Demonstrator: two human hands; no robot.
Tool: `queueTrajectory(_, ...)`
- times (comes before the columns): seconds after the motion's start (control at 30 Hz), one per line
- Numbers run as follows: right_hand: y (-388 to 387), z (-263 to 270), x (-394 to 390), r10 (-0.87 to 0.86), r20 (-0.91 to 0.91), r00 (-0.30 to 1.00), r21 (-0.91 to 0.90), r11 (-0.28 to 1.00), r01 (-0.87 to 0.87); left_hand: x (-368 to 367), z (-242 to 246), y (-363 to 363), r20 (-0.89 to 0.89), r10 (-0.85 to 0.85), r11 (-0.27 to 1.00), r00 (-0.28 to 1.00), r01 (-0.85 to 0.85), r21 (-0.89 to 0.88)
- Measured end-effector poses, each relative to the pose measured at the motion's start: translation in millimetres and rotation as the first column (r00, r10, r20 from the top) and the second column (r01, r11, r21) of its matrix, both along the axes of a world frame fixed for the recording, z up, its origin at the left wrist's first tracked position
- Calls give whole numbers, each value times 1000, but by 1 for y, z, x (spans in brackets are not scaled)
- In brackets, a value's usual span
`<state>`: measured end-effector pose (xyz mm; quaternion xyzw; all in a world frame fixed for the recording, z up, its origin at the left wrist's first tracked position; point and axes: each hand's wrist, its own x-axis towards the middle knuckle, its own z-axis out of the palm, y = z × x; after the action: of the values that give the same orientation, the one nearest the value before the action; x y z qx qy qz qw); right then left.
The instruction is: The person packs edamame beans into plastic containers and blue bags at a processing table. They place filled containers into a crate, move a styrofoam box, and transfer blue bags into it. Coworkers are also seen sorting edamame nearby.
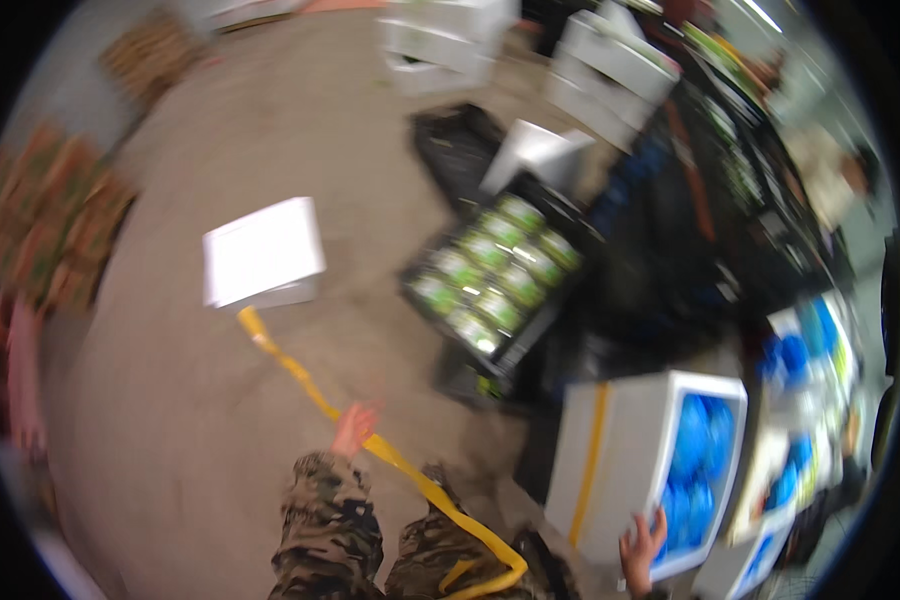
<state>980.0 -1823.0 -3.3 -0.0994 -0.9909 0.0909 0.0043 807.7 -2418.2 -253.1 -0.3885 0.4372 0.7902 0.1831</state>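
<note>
A long yellow strip of tape (461, 517) runs from near the white lid on the floor, past my left hand, down to a bend over my camouflage-clad leg. My left hand (355, 429), blurred, has the strip between its fingers. At the lower right, my right hand (640, 551) rests with spread fingers at the near rim of a white foam box (621, 465). Blue-wrapped round bundles (694, 457) fill this open box. A yellow band (592, 465) crosses its side. The fingertips lie near the bundles; whether they touch them cannot be made out.
A white foam box with its lid (266, 251) sits on the floor ahead. Black crates, one with green-and-white packs (495, 270), stand right of centre. White boxes (442, 45) are stacked behind. Brown cartons (52, 217) line the left. A person (832, 176) is at far right.
</note>
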Motion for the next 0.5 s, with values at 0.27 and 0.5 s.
queueTrajectory(0.27,16,28,-22,120,-140,983,14,993,-119,166,-61,215,379,-312,935,871,211,286)
queueTrajectory(0.5,36,26,-10,114,-163,980,-348,923,-165,107,50,320,43,-402,908,915,392,146)
